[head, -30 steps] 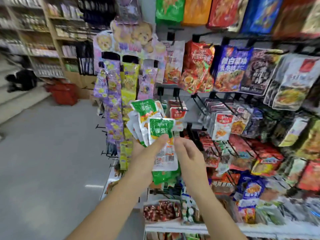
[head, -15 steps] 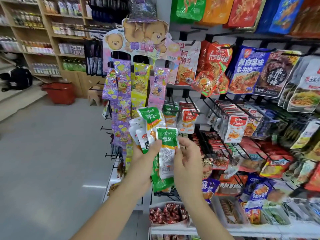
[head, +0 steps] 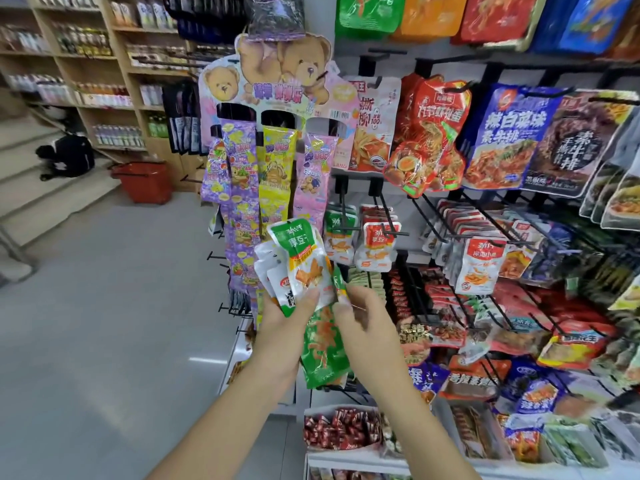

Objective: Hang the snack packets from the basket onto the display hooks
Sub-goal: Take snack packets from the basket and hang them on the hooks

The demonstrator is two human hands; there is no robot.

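Head view. Fingers [head: 308,299] of the left hand [head: 280,323] curl round the lower ends of a fanned bundle of green-and-white packets [head: 298,261], the thumb pressed across the front one. The right hand [head: 363,327], just beside it, has its fingers drawn narrow and pinches a single packet [head: 338,284] turned edge-on; blur softens the detail of this grip. Above and slightly right of both hands, matching green packets [head: 337,233] hang on a black hook [head: 343,206], next to a hook of red-topped packets [head: 377,244]. A red basket [head: 143,180] stands on the floor well apart, at far left.

Judged step: separating one packet and threading it onto the green row's hook. To do it well, the right hand would shift its pinch toward the packet's top edge, turn the printed face outward, and bring the hang hole (not discernible here) level with the hook's tip before sliding it back. The bundle is best kept low and clear of the hook, so that the hanging packets are not knocked. The red row beside it is an easy mistake.
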